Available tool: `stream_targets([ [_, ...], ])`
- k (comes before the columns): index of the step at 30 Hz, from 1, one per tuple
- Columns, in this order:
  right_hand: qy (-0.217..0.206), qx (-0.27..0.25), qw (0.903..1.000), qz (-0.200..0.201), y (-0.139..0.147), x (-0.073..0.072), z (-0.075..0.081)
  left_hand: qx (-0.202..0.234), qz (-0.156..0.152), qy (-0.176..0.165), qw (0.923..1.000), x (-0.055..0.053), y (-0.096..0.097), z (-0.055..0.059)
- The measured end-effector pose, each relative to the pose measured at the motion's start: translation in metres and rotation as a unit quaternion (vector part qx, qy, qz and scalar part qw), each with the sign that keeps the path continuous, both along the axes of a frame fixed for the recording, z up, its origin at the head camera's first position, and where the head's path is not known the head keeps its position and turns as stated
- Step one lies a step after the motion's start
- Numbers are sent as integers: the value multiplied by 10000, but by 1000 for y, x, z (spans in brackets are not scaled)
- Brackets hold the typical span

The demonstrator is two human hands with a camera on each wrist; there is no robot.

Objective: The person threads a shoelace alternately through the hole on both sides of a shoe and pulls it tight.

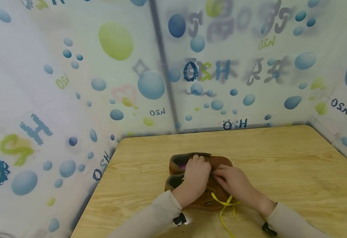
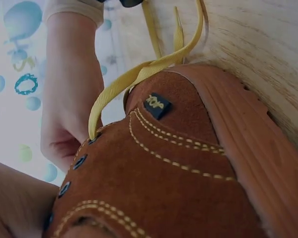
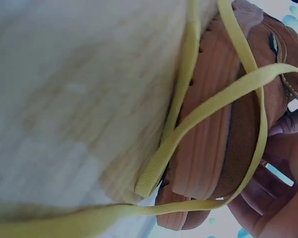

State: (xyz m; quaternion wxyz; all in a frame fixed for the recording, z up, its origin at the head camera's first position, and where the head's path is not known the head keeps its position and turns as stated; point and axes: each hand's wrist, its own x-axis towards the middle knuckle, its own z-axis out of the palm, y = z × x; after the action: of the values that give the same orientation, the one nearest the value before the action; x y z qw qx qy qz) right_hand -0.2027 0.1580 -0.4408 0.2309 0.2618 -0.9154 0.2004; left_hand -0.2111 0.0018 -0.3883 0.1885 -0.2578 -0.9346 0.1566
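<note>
Two brown suede shoes lie side by side on the table, toes to the right. The near shoe (image 2: 154, 183) has dark eyelets, yellow stitching and a small dark tag. A loose yellow shoelace (image 3: 213, 106) comes out of its eyelets and trails over its side onto the table. My left hand (image 1: 196, 178) reaches across the near shoe and grips the far shoe (image 1: 223, 161) near its opening, fingers curled. At the far shoe's lacing area, my right hand (image 1: 235, 181) pinches with thumb and fingers. Its fingertips are partly hidden, so any lace between them cannot be made out.
The light wooden table (image 1: 280, 155) extends around the shoes, with its far edge against a white curtain (image 1: 125, 76) printed with blue and green drops and lettering. Dark straps (image 1: 179, 219) show at both cuffs.
</note>
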Motion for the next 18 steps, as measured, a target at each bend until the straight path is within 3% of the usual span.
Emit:
stream_targets([
  [5, 387, 270, 9988, 104, 0, 4, -2, -132, -257, -182, 9994, -5, -5, 1],
  [8, 457, 397, 9981, 135, 0, 6, -3, 208, -629, -748, 9950, -10, -11, 2],
  [10, 464, 501, 9976, 130, 0, 7, -4, 536, -900, -1281, 9862, -14, -15, 4],
  [13, 503, 610, 9968, 103, 0, 9, -4, 1044, -1080, -2108, 9659, -22, -18, 7],
  [16, 553, 640, 9964, 86, 0, 10, -3, 1313, -1060, -2427, 9553, -27, -19, 9],
  [18, 579, 651, 9962, 89, 0, 11, -3, 1419, -983, -2492, 9530, -28, -18, 11],
])
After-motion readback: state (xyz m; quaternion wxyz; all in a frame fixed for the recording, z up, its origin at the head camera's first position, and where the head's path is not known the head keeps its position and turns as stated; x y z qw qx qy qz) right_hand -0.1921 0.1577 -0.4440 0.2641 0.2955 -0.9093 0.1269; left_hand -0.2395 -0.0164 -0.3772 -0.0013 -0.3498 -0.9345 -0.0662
